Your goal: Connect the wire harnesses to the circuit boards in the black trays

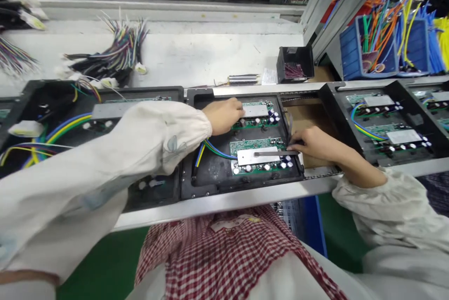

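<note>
- Far left, a bundle of coloured wires [115, 52] with white plugs lies on the worktop [196, 54], just beyond a black tray [59, 98] of wiring.
- A white sleeve [105, 150] crosses that tray and ends at the left hand [222, 115].
- The left hand rests on the edge of a silver plate [255, 111] on the upper green circuit board [254, 122]. Its grip looks open, with the fingers laid flat and nothing held.
- Below that, in the same middle tray [242, 188], sits the lower green circuit board [257, 144], carrying a second silver plate [257, 156]. Blue and yellow wires [213, 149] run just beside it.
- The right hand [315, 144] comes in from the right, its grip closed on a thin metal strip [270, 153] that lies across the second plate.
- Further right stands another black tray [351, 98] of boards, with blue bins [368, 52] of coloured wires behind it.
</note>
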`<action>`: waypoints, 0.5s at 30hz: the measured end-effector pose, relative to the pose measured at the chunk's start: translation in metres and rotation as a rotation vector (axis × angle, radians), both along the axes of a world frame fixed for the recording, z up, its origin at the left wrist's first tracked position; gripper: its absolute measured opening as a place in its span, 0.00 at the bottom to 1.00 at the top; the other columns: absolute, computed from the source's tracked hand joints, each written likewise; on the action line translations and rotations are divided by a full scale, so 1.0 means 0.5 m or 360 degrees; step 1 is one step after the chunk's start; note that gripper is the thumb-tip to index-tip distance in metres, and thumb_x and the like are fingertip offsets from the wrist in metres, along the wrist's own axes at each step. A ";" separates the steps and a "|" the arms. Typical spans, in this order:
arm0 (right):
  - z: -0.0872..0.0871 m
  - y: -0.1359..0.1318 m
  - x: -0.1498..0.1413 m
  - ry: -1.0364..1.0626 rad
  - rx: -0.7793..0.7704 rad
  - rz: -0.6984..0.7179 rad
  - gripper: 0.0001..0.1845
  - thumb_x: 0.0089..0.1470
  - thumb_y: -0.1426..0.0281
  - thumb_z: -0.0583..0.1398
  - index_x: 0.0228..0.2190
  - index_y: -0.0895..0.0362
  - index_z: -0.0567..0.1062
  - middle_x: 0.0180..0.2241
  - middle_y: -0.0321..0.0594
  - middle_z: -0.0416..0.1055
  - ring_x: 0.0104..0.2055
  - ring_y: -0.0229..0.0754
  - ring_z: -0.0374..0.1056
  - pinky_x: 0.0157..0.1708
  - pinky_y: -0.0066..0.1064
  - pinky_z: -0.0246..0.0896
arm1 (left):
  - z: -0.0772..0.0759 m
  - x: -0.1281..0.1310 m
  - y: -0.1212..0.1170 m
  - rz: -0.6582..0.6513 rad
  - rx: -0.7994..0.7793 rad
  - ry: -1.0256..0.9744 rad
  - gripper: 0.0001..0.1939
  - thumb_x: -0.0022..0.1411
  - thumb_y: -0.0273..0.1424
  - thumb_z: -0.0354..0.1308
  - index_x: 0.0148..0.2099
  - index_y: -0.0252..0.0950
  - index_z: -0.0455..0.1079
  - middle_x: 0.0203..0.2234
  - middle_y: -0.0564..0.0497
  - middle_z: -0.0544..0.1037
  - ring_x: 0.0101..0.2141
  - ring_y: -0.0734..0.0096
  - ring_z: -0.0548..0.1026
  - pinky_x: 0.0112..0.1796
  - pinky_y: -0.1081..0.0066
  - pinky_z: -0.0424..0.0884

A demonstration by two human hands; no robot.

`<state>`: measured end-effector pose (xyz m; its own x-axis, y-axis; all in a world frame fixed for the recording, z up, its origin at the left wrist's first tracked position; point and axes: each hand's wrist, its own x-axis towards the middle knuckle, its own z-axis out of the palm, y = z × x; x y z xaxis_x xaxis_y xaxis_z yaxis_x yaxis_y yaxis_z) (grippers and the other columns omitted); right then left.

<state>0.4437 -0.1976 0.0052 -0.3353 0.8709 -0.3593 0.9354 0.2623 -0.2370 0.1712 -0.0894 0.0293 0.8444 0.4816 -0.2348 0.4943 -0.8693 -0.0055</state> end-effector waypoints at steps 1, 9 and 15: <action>0.008 -0.002 -0.003 0.0060 0.0004 0.0018 0.09 0.54 0.68 0.58 0.29 0.58 0.78 0.30 0.44 0.77 0.32 0.45 0.72 0.34 0.32 0.60 | -0.013 0.007 0.014 -0.0049 0.0015 0.0015 0.24 0.58 0.17 0.45 0.56 0.28 0.66 0.50 0.42 0.70 0.53 0.59 0.65 0.45 0.67 0.67; 0.041 0.141 -0.150 0.0152 0.0329 -0.0317 0.16 0.58 0.63 0.56 0.26 0.60 0.75 0.26 0.45 0.74 0.28 0.43 0.66 0.29 0.31 0.53 | -0.028 0.012 0.035 -0.0140 -0.0012 0.0027 0.19 0.62 0.24 0.45 0.50 0.32 0.72 0.43 0.46 0.75 0.47 0.62 0.71 0.39 0.68 0.66; 0.021 0.166 -0.200 -0.0040 0.0568 -0.0282 0.15 0.58 0.65 0.56 0.37 0.63 0.76 0.35 0.52 0.73 0.35 0.49 0.67 0.30 0.35 0.53 | -0.034 0.010 0.039 -0.0061 -0.0080 -0.0032 0.17 0.61 0.25 0.47 0.49 0.34 0.73 0.43 0.45 0.75 0.46 0.62 0.71 0.40 0.68 0.65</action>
<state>0.3435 -0.1147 0.0160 -0.1634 0.9861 -0.0296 0.9779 0.1580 -0.1368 0.1762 -0.0697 0.0124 0.8668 0.4368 -0.2407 0.4601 -0.8865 0.0480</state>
